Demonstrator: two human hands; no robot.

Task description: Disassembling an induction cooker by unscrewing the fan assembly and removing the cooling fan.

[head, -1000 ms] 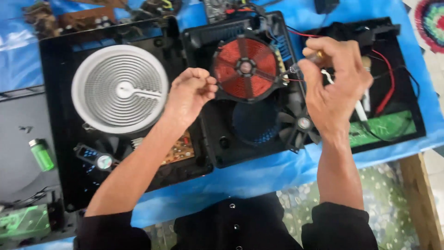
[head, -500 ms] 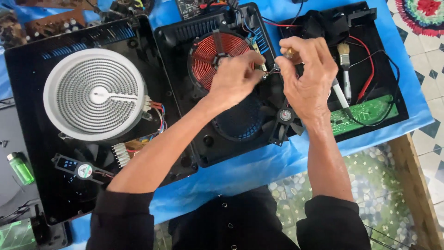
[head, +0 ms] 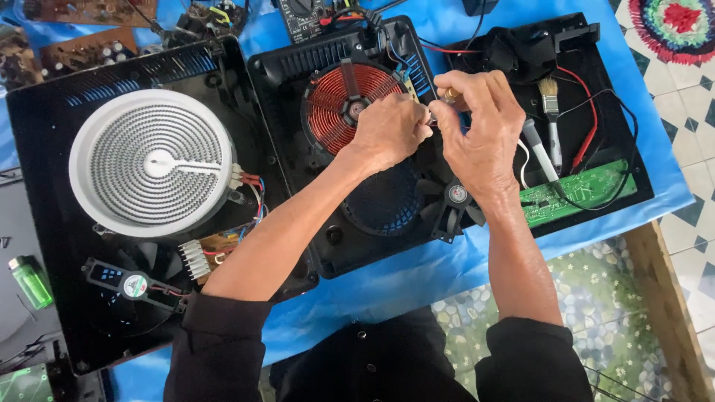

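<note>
Head view, left to right: green lighter (head: pixel 30 281) at the far left edge of the bench; white ribbed round heating element (head: pixel 155 168) in a black tray; round label on a small black fan (head: pixel 135 286) below it. Centre: copper coil (head: pixel 339 104) in an open black cooker housing (head: pixel 294 97). Left hand (head: pixel 389 132) and right hand (head: pixel 477 130) meet just right of the coil, fingertips pinched shut on a small brass part (head: pixel 450 94). Right: paintbrush (head: pixel 550 112), green circuit board (head: pixel 577 195), blue cloth (head: pixel 655 164).
</note>
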